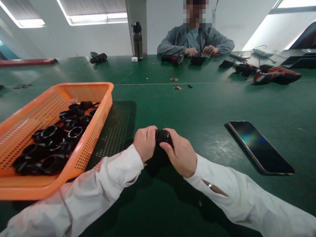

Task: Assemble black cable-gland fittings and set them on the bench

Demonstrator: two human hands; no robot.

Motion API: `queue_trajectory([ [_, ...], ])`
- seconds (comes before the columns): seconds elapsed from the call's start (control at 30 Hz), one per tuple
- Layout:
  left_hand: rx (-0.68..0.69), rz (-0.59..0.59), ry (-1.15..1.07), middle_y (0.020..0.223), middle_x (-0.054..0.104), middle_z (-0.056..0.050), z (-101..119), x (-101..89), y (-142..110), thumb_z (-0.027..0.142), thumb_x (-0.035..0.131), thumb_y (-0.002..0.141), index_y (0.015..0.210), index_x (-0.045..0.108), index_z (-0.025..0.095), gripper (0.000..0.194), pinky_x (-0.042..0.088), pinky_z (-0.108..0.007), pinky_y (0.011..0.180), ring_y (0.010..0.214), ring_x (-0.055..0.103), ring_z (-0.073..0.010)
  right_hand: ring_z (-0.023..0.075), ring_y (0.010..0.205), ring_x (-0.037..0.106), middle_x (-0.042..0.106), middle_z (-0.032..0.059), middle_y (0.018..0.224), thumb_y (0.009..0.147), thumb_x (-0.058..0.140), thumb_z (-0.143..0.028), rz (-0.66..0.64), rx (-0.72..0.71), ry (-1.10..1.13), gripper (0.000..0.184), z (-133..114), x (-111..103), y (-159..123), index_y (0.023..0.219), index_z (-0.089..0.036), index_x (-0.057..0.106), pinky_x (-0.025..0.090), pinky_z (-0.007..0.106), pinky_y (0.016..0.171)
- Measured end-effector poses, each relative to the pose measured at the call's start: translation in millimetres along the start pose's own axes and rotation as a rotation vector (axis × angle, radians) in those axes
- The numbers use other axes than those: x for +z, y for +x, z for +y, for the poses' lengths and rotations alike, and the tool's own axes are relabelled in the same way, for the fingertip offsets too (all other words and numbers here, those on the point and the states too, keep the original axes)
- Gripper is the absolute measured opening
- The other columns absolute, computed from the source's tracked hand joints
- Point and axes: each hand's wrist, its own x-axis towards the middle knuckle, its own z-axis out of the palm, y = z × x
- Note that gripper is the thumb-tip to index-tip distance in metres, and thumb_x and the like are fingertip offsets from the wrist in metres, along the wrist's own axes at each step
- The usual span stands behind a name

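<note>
Left of the grip there's an orange basket [95, 144] with a bunch of black parts [55, 141] piled in it. Then the left hand [145, 143], fingers wrapped round one end of a small black piece [164, 136], and the right hand [182, 152] gripping its other end, so it's sitting right between them. Someone in a grey jacket [172, 41] is beyond the grip, and a phone [261, 148] lies flat to its right.

No text, label, brand, number or sign can be read between the near and far edges of the surface [158, 107].
</note>
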Motion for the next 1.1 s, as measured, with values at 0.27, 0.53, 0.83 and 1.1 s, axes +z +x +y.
queue_trajectory([
  [0.27,0.126,0.04,0.062,0.054,0.056,-0.003,-5.1,-2.3,0.4,0.025,0.02,0.086,0.061,0.051,0.019,0.04,0.038,-0.026,0.053,0.052,0.053,-0.0149,0.0193,0.06,0.061,0.064,0.0056,0.068,0.091,0.032,-0.037,-0.142,0.367,0.237,0.031,-14.2,-5.0,3.6,0.092,-0.015,0.054,0.044,0.028,0.053],
  [0.53,0.033,0.033,-0.076,0.06,0.055,-0.001,-6.6,-0.6,2.8,0.028,0.022,0.086,0.067,0.051,0.019,0.036,0.039,-0.027,0.058,0.058,0.053,-0.0152,0.0225,0.08,0.065,0.066,0.0102,0.094,0.09,0.041,-0.035,-0.076,0.031,0.124,0.025,7.5,-1.7,5.2,0.106,-0.017,0.049,0.051,0.033,0.067],
  [0.83,-0.071,-0.009,-0.219,0.054,0.046,0.001,-9.1,5.2,5.3,0.031,0.024,0.086,0.059,0.042,0.02,0.034,0.037,-0.027,0.056,0.055,0.048,-0.0147,0.025,0.091,0.061,0.062,0.012,0.101,0.09,0.046,-0.027,-0.064,-0.34,-0.039,0.033,27.3,-2.1,12.8,0.122,-0.018,0.039,0.054,0.041,0.075],
  [1.1,0.017,-0.04,-0.082,0.049,0.045,0.0,-7.3,-1.2,4.6,0.027,0.024,0.083,0.053,0.041,0.021,0.036,0.034,-0.027,0.052,0.048,0.045,-0.0138,0.023,0.083,0.063,0.064,0.0125,0.094,0.093,0.033,-0.044,-0.022,-0.399,-0.056,0.037,24.2,-4.1,12.4,0.116,-0.016,0.04,0.055,0.037,0.07],
])
